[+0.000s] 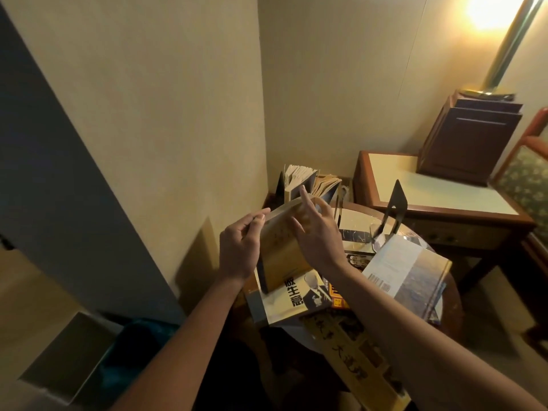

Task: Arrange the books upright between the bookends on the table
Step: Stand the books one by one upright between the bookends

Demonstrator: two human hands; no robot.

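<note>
As if to stand it beside the upright books (299,180), clamps left hand (240,247) fingers on the tilted yellow book (281,250), spreads right hand (317,235) fingers steadying its cover, above the flat pile (296,298).

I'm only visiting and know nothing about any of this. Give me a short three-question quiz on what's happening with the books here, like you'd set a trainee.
1. True or false: the left hand grips the yellow paperback book.
2. Where is the free black metal bookend? A: in a hand. B: standing on the round wooden table, right of both hands. C: on the floor.
3. Fill in: the right hand touches the yellow paperback book with its fingers ____ (straight or curled).

Key: 1 true; 2 B; 3 straight.
</note>
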